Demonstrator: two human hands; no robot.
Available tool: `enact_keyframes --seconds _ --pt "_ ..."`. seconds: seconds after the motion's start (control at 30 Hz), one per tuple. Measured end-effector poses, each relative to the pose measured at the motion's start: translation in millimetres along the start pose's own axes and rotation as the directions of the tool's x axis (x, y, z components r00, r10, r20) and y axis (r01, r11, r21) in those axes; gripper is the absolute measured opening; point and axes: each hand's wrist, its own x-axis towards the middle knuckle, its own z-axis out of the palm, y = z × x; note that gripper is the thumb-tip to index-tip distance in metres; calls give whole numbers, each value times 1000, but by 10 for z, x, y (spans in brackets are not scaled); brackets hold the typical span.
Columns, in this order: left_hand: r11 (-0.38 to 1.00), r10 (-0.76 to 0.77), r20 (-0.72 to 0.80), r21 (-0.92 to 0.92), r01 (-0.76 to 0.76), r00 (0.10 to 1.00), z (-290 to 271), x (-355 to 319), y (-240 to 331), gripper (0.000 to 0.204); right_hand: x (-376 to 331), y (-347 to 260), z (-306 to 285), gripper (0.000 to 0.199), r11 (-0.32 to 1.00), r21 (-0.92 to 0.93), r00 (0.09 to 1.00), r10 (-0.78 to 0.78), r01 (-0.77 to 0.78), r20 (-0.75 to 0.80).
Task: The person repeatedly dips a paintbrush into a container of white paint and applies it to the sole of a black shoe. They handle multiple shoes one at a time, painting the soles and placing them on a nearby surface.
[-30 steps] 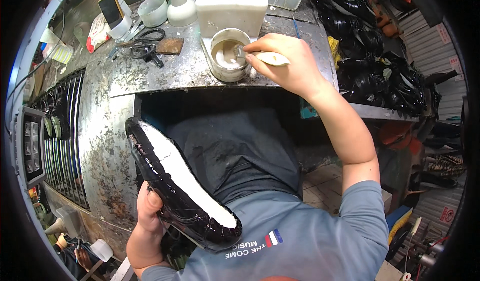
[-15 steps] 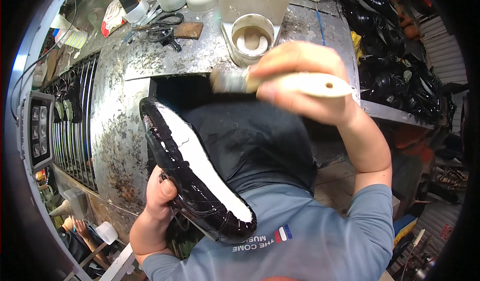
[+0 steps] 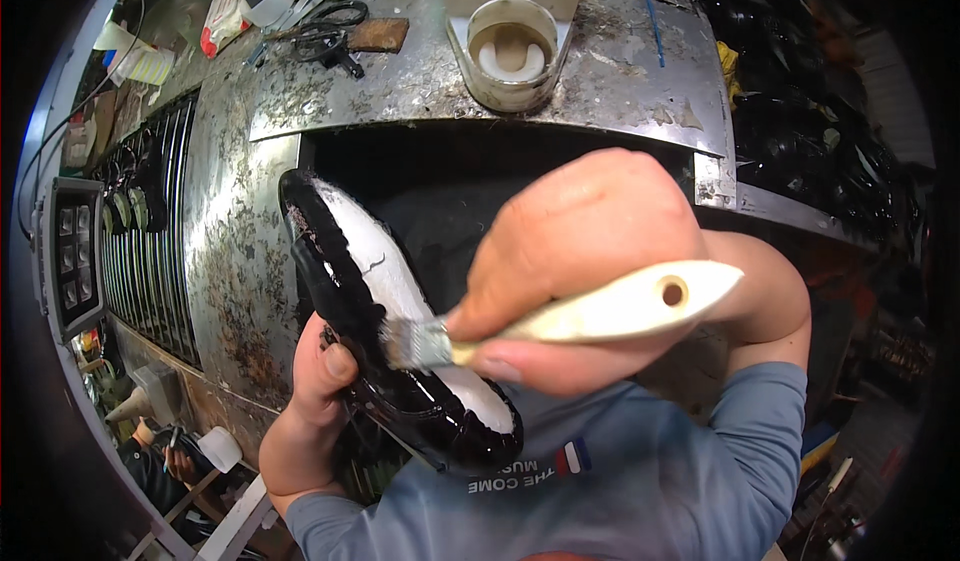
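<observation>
Two hands work above a stained metal worktop (image 3: 420, 81): left hand (image 3: 315, 391) grips a black shoe (image 3: 400, 331), right hand (image 3: 580, 261) pinches a brush (image 3: 560, 316); a glue pot (image 3: 512, 53) stands behind

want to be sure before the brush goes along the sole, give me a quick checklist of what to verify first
1. Left hand grips the black shoe, sole up: ok.
2. Right hand holds the brush firmly by its pale handle: ok.
3. Bristles meet the white sole: ok, they touch its middle.
4. Bristles loaded with paste: cannot tell.
5. Round tin of white paste open, within reach on the metal bench: ok.
6. Left thumb clear of the bristles: not ok, it sits close beside them.
</observation>
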Motion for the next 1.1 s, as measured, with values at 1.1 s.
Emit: enact_keyframes --seconds 1.1 --pt "299 -15 455 -848 438 891 196 563 -1082 87 219 -139 -81 13 951 300 966 -9 -72 259"
